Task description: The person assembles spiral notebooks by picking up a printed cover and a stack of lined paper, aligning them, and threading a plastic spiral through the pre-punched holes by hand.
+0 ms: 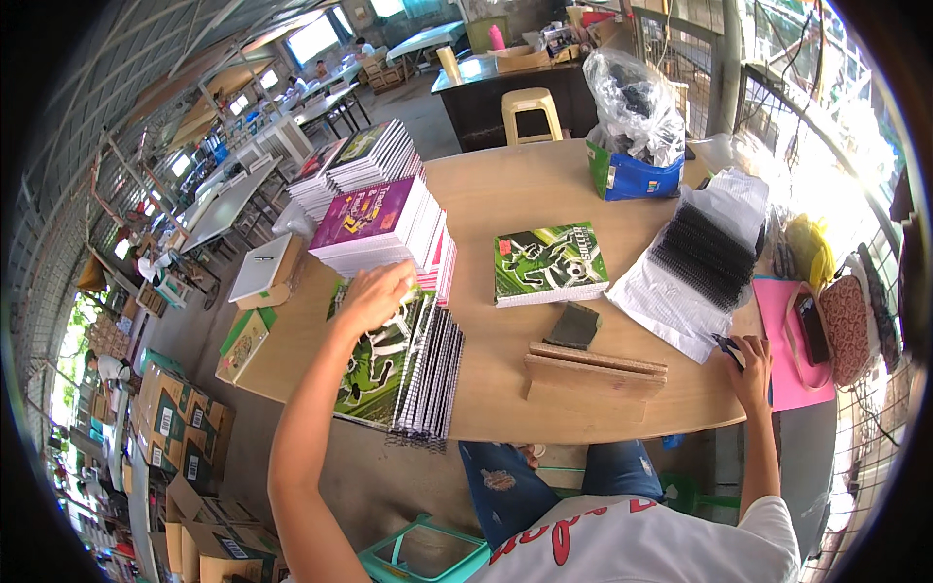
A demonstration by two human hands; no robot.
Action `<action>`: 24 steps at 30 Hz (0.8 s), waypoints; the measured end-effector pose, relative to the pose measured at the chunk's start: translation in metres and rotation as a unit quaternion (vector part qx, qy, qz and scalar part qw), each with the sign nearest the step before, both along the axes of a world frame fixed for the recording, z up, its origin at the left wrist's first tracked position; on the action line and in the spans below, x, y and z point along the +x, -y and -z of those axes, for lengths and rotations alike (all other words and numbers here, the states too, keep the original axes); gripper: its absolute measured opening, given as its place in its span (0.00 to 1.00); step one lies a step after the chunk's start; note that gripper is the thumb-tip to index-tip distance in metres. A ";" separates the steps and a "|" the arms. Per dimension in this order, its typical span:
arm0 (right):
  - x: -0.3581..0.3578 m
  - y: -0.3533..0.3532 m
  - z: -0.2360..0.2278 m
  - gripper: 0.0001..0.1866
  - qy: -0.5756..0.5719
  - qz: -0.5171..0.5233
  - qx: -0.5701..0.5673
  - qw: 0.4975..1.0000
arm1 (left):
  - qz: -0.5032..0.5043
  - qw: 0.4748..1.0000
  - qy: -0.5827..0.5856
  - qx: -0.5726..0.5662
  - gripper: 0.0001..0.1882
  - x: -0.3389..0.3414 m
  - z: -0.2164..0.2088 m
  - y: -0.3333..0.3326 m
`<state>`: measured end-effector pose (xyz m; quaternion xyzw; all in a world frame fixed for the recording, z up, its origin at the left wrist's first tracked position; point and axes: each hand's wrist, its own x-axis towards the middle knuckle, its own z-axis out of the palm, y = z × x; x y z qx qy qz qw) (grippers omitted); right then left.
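My left hand [377,294] is curled over the far end of the top green-covered spiral-bound notebook [374,364], on a stack at the table's near left. Its fingertips are partly hidden. Wire-like coils stick out along the stack's right side. At the right table edge, my right hand [748,371] is closed around small dark-handled pliers [727,350]. A stack of green-covered books [550,260] lies between my hands. Nearer me are a dark flat block [574,325] and a wooden jig [595,371]. Black spiral coils [705,255] rest on white plastic wrapping [646,301].
Purple-covered books [374,214] are piled beyond my left hand, with more stacks [374,155] behind. A blue box [637,175] holding plastic bags stands at the far right. A pink sheet [792,364], a phone [812,330] and a patterned pouch [847,330] lie right.
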<state>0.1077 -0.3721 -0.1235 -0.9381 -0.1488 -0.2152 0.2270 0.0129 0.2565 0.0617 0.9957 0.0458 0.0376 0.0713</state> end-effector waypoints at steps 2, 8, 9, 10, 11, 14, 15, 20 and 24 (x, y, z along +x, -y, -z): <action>-0.001 0.007 0.007 0.21 -0.017 -0.015 0.001 1.000 | 0.066 0.997 0.042 0.000 0.09 0.002 0.020 -0.001; -0.014 -0.023 -0.014 0.24 0.091 0.035 -0.015 0.995 | 0.022 0.972 0.169 0.164 0.17 -0.014 0.018 0.024; -0.018 -0.030 -0.022 0.25 0.073 0.004 0.050 0.996 | 0.039 0.963 0.201 0.175 0.19 -0.017 -0.001 0.047; -0.025 -0.040 -0.030 0.26 0.055 -0.024 0.117 0.991 | 0.058 0.952 0.233 0.188 0.21 -0.024 -0.028 0.079; -0.035 -0.047 -0.045 0.28 0.002 -0.091 0.075 0.993 | 0.077 0.961 0.241 0.109 0.19 -0.033 -0.050 0.113; -0.058 -0.110 -0.090 0.42 -0.094 -0.293 0.092 0.947 | 0.180 0.942 0.280 -0.048 0.13 -0.046 -0.069 0.213; -0.061 -0.130 -0.093 0.39 -0.073 -0.322 0.090 0.940 | 0.180 0.942 0.279 -0.050 0.13 -0.032 -0.058 0.227; -0.026 -0.142 -0.082 0.26 -0.138 -0.326 0.076 0.932 | 0.236 0.945 0.180 -0.137 0.17 0.138 0.046 0.197; -0.006 -0.141 -0.076 0.24 -0.090 -0.375 0.090 0.918 | 0.422 0.902 0.080 0.036 0.23 0.233 0.106 0.177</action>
